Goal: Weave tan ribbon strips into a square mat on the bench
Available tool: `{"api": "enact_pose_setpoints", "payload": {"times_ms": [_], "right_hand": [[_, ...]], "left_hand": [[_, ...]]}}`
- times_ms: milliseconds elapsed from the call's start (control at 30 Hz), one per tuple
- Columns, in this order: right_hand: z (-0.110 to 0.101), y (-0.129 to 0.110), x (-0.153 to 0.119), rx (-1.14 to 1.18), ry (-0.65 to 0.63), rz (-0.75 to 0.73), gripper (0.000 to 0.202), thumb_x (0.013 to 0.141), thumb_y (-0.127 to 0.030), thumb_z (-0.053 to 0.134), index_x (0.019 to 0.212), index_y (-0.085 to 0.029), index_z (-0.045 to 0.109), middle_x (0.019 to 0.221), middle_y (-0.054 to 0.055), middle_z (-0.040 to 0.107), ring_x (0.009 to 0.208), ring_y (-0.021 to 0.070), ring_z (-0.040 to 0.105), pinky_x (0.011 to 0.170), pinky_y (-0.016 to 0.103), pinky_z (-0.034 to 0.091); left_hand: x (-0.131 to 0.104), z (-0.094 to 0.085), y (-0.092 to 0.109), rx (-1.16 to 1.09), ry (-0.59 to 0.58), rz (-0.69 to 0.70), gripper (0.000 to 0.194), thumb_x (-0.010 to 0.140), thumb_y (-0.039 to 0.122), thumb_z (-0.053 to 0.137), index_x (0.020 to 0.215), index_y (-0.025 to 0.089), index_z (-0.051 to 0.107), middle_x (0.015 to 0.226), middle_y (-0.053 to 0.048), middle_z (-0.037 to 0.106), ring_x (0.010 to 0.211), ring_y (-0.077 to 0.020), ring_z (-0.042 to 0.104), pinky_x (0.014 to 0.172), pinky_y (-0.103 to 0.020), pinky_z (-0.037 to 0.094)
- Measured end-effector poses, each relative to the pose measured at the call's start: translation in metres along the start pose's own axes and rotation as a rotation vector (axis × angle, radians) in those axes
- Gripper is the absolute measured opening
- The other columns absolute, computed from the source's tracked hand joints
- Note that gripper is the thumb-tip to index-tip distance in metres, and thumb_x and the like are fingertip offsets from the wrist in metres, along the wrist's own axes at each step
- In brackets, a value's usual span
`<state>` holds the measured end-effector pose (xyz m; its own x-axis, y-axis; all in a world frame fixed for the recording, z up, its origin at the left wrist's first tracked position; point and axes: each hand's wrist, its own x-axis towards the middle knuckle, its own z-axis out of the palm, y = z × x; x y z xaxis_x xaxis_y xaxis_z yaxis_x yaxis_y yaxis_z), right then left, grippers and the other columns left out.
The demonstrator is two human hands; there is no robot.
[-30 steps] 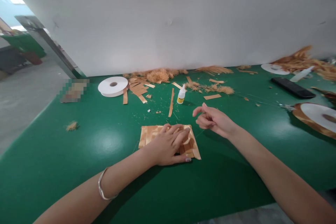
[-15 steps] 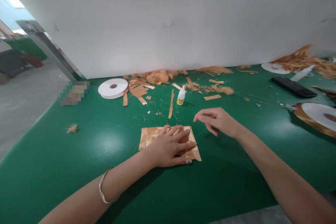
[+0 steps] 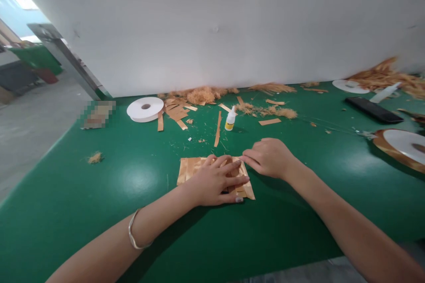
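Note:
A small panel of tan, shiny ribbon strips (image 3: 186, 169) lies flat on the green table (image 3: 99, 212). My left hand (image 3: 217, 181) rests on it with the fingers spread, covering most of its middle. At the panel's upper right corner is my right hand (image 3: 270, 158), its fingers curled and pinched together. Whatever sits between those fingertips is too small to make out. Beyond the hands stands a small white glue bottle (image 3: 229, 119) with a yellow label, upright beside a narrow tan ribbon strip (image 3: 218, 129).
White ribbon reels (image 3: 145, 109) lie at the back left. Cut ribbon pieces (image 3: 175, 112) and frayed fibre (image 3: 202, 95) are strewn along the white wall (image 3: 212, 31). On the right are a black phone-like object (image 3: 373, 110) and a reel of tan ribbon (image 3: 403, 150).
My right hand has moved left and its loosely bent fingers have closed at the panel's upper right corner. The left hand stays spread on the panel.

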<state>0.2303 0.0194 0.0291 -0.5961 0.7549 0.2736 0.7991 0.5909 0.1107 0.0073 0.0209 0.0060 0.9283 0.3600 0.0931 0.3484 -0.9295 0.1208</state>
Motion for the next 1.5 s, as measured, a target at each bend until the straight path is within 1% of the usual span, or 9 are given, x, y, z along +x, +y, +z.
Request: {"api": "enact_pose_setpoints", "payload": {"times_ms": [200,467,733,933,1067,1167,1267,1400,1500], "right_hand": [[0.002,-0.006,0.002,-0.075,-0.075,-0.023,0.053,0.094,-0.035,0.040,0.051,-0.017,0.066,0.047,0.008,0.058,0.052,0.0154,0.048,0.051,0.029,0.019],[-0.002,-0.008,0.000,0.338,-0.196,0.051,0.065,0.097,-0.046,0.029,0.044,-0.016,0.052,0.042,0.001,0.043,0.044,0.0095,0.033,0.049,0.028,0.017],[-0.009,-0.012,0.002,0.611,-0.355,0.089,0.060,0.094,-0.049,0.036,0.043,-0.016,0.041,0.039,-0.003,0.035,0.041,0.0068,0.026,0.049,0.028,0.018],[-0.009,-0.009,-0.001,0.877,-0.433,0.104,0.062,0.090,-0.056,0.040,0.043,-0.016,0.045,0.038,-0.002,0.039,0.038,0.0061,0.034,0.046,0.025,0.026],[-0.010,-0.003,-0.005,1.248,-0.463,0.092,0.061,0.087,-0.059,0.046,0.046,-0.015,0.054,0.040,0.000,0.048,0.033,0.0066,0.041,0.041,0.022,0.031],[-0.014,0.002,-0.007,1.536,-0.419,0.006,0.060,0.087,-0.059,0.045,0.054,-0.013,0.065,0.046,0.004,0.059,0.041,0.0113,0.055,0.046,0.023,0.042],[-0.018,0.005,-0.006,1.691,-0.289,-0.042,0.046,0.085,-0.055,0.053,0.077,-0.014,0.074,0.070,0.008,0.071,0.070,0.0176,0.068,0.062,0.026,0.050],[-0.016,0.008,-0.005,1.754,-0.126,0.018,0.030,0.082,-0.044,0.064,0.100,-0.022,0.073,0.103,0.007,0.072,0.098,0.0195,0.066,0.082,0.030,0.052],[-0.011,0.009,-0.006,1.690,-0.027,0.103,0.034,0.081,-0.036,0.067,0.113,-0.027,0.067,0.118,0.006,0.067,0.113,0.0217,0.060,0.094,0.037,0.048]], "left_hand": [[0.001,0.000,0.000,-0.005,-0.005,0.003,0.055,0.091,0.062,0.033,0.136,0.034,0.046,0.144,-0.007,0.042,0.128,-0.0345,0.035,0.096,-0.050,0.030],[-0.001,0.002,0.000,-0.025,0.003,0.005,0.053,0.092,0.062,0.031,0.134,0.033,0.047,0.147,-0.007,0.038,0.131,-0.0328,0.032,0.097,-0.050,0.028],[0.000,0.005,0.001,-0.089,0.052,-0.057,0.077,0.087,0.066,0.038,0.137,0.009,0.035,0.136,-0.018,0.048,0.130,-0.0327,0.036,0.101,-0.049,0.027],[0.001,0.005,0.000,-0.081,0.019,-0.049,0.073,0.087,0.066,0.036,0.141,0.017,0.035,0.146,-0.012,0.040,0.130,-0.0336,0.035,0.101,-0.052,0.026],[0.001,0.003,-0.001,-0.086,0.006,-0.035,0.071,0.087,0.066,0.036,0.142,0.021,0.035,0.149,-0.009,0.035,0.131,-0.0335,0.034,0.101,-0.052,0.026],[0.001,0.002,0.000,-0.088,-0.005,-0.036,0.070,0.087,0.065,0.037,0.143,0.023,0.035,0.149,-0.008,0.035,0.131,-0.0336,0.034,0.101,-0.053,0.027],[0.000,0.001,0.000,-0.087,0.002,-0.037,0.068,0.087,0.064,0.038,0.141,0.023,0.037,0.148,-0.007,0.037,0.130,-0.0332,0.035,0.100,-0.053,0.028],[0.000,0.000,0.000,-0.075,-0.005,-0.031,0.069,0.088,0.065,0.035,0.142,0.021,0.037,0.150,-0.008,0.035,0.131,-0.0330,0.033,0.101,-0.054,0.027],[0.000,0.000,0.001,-0.065,-0.025,-0.040,0.071,0.088,0.066,0.033,0.144,0.021,0.034,0.151,-0.007,0.032,0.133,-0.0336,0.031,0.102,-0.054,0.026]]}}
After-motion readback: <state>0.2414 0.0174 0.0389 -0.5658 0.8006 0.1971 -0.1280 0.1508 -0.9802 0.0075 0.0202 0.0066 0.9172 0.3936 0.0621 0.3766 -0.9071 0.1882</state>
